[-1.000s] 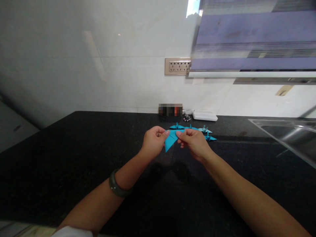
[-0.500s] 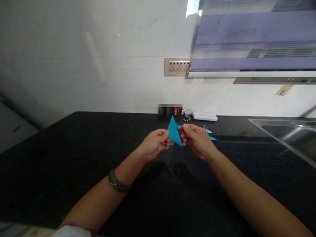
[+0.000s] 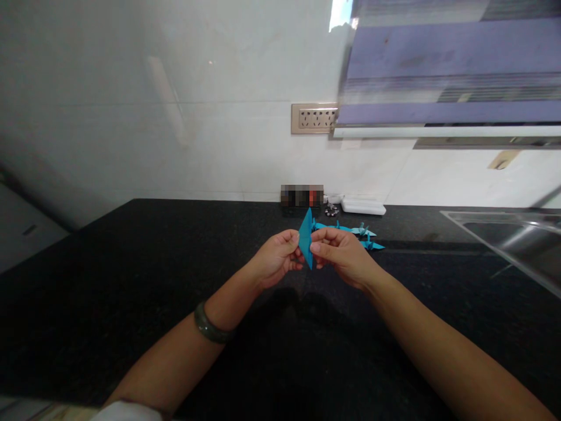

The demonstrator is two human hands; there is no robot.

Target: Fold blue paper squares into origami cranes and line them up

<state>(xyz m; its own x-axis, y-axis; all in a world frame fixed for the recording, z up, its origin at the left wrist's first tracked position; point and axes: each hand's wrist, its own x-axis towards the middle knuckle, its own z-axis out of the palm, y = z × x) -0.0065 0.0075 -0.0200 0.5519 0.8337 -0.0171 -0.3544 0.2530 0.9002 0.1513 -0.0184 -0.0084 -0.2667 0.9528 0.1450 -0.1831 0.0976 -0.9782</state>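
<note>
A steel sink (image 3: pixel 504 237) is set into the right side of a black speckled countertop (image 3: pixel 131 280), its basin running out of frame and catching a bright streak of light. Against the wall (image 3: pixel 210 146) stands a dark box (image 3: pixel 302 196), its front blurred into blocks with a red patch; what it holds cannot be told. Beside it lie a small black-and-white beaded item (image 3: pixel 332 210) and a long white object (image 3: pixel 363 206).

In the foreground, two bare hands meet over the counter, a piece of folded blue paper (image 3: pixel 305 238) between them, its long edge nearly upright and its point toward the left. The left hand (image 3: pixel 277 256) pinches that point between thumb and fingers; the right hand (image 3: pixel 344 252) has thumb and fingertips closed on the long edge. A dark green bangle (image 3: pixel 211 327) circles the left forearm above a white sleeve (image 3: pixel 127 411).

Just behind the right hand, small folded paper figures (image 3: pixel 373 246) in blue, one of them paler, sit on the glossy counter. Above, the pale tiled wall carries a gold-framed socket panel (image 3: pixel 316 118), a purple-and-grey panel (image 3: pixel 412 49) streaked with blur, and a tan plate (image 3: pixel 503 160) at far right.
</note>
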